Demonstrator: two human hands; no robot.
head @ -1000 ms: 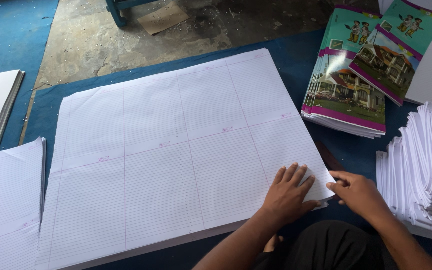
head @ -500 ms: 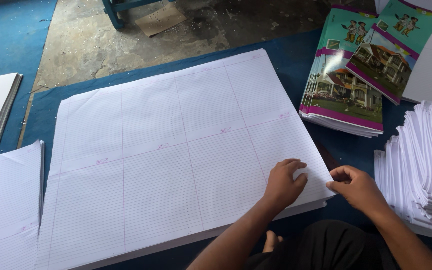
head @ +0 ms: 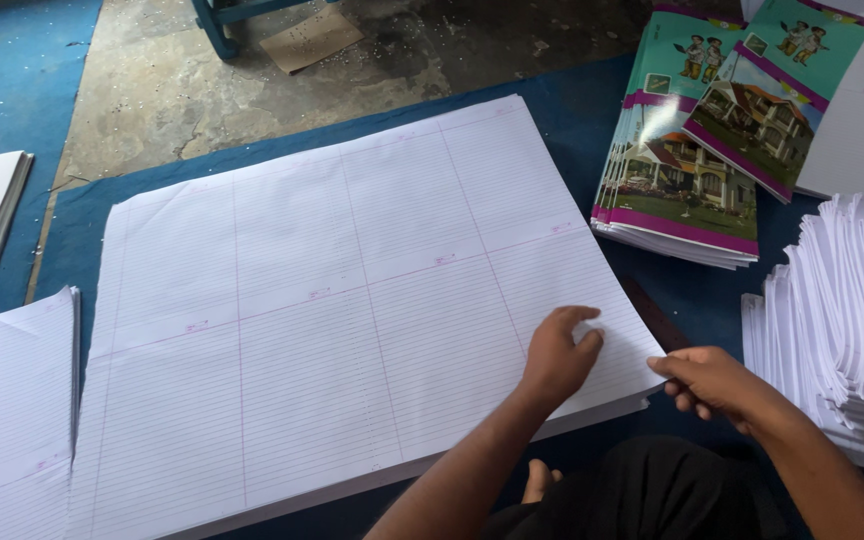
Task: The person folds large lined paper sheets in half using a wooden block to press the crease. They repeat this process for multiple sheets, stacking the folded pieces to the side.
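Picking one ruled sheet off the corner of the stack

The right hand (head: 717,385) pinches the near right corner of the big stack of ruled sheets (head: 352,300) on the blue mat (head: 572,110); the left hand (head: 560,355), fingers curled, presses beside it. Best to keep that press firm, so that only the top sheet lifts.
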